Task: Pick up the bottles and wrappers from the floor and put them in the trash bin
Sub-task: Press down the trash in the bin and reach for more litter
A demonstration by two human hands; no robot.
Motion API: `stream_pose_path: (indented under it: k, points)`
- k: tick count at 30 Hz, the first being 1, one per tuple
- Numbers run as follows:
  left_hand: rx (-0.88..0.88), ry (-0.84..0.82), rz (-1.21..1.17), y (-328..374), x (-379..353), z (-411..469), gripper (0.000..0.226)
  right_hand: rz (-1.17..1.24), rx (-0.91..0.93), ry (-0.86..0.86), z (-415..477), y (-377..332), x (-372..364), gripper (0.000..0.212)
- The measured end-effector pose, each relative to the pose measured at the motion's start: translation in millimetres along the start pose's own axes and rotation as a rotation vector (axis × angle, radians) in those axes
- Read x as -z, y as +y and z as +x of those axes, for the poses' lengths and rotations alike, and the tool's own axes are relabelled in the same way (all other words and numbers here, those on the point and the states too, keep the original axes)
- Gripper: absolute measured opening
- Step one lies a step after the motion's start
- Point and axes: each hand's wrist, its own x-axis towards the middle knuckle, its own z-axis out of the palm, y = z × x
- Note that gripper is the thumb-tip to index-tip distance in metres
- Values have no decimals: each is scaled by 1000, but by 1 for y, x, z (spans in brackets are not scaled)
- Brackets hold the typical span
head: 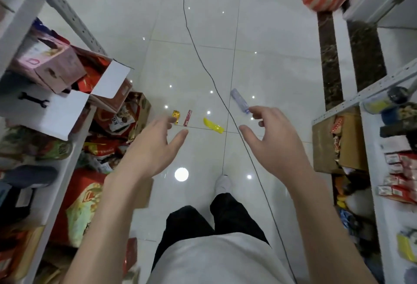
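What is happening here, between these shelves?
A person stands between stocked shelves, the left hand and the right hand held out open, holding nothing. On the tiled floor ahead lie a gold wrapper, a red wrapper, a yellow wrapper and a clear bottle. Nothing is picked up yet, and no trash bin is in view.

Yellow wrapper point(213, 125) — gold wrapper point(176, 116), red wrapper point(187, 117) — bluish bottle point(239, 100)
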Motion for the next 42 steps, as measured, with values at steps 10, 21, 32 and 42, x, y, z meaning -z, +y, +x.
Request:
stream_pose_path:
  k: [10,21,32,42]
  points:
    - [60,-22,-35,2,-13,159,57,-39,-37,-110,156,28,-47,46]
    - [114,-73,0,-128,-168,395,60,10,-161,-133,308,149,-267,46]
    - [199,-152,96,-343,-431,590,59,46,-255,-202,383,340,-566,44]
    - [223,-5,244,-421,-543,666,51,12,-283,-185,421,430,-689,43]
